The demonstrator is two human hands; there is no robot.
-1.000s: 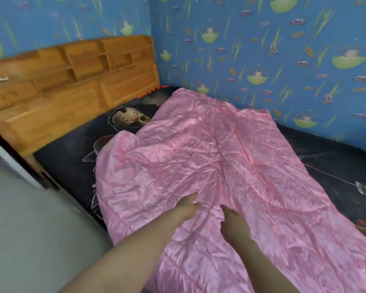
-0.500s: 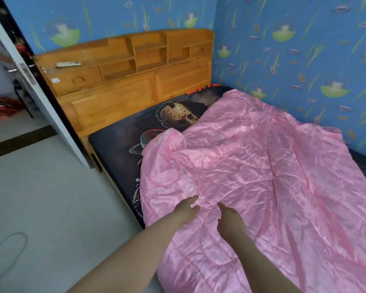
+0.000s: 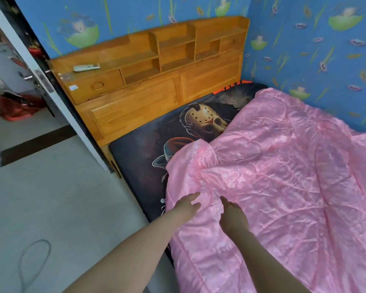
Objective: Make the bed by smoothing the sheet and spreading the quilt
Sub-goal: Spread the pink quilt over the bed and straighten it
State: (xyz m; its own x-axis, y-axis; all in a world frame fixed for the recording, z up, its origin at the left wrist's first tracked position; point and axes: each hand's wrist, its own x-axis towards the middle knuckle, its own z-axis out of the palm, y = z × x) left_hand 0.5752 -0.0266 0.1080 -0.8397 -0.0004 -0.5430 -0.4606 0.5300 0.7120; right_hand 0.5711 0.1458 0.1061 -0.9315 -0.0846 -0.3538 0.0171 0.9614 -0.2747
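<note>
Head view, bedside, near to far. Two bare forearms reach in from the lower edge. The left hand (image 3: 187, 205) lies at the near side edge of the pink quilt (image 3: 283, 187) with its fingers out nearly straight. The right hand (image 3: 232, 216) lies just beside it, further onto the cloth, with its fingers loosely forward. Neither hand has hold of anything, and whether the palms press the fabric or hover just over it cannot be told. The quilt covers most of the bed but sits askew. Its head-end corner (image 3: 199, 149) is bunched and turned under, and its top edge runs slantwise toward the far wall. Shallow creases and one long ridge cross the glossy surface. Judged from that sheen and from the way it puckers, the quilt is light, soft and probably slippery, so it is likely to slide on the sheet rather than drag it. A flat palm should smooth it, while moving it would call for a pinch at a hem or at the bunched corner, not in the middle. Beyond the corner the dark sheet (image 3: 140, 157), printed with a hockey mask (image 3: 205, 119), lies bare in a band along the head and the near side, and there it looks flat. The wooden headboard (image 3: 156, 98) stands behind the bed, and a remote control (image 3: 86, 67) lies on its left ledge. Blue patterned wallpaper (image 3: 304, 60) closes the corner, with an open door (image 3: 36, 77) to the left above the grey floor (image 3: 72, 208).
</note>
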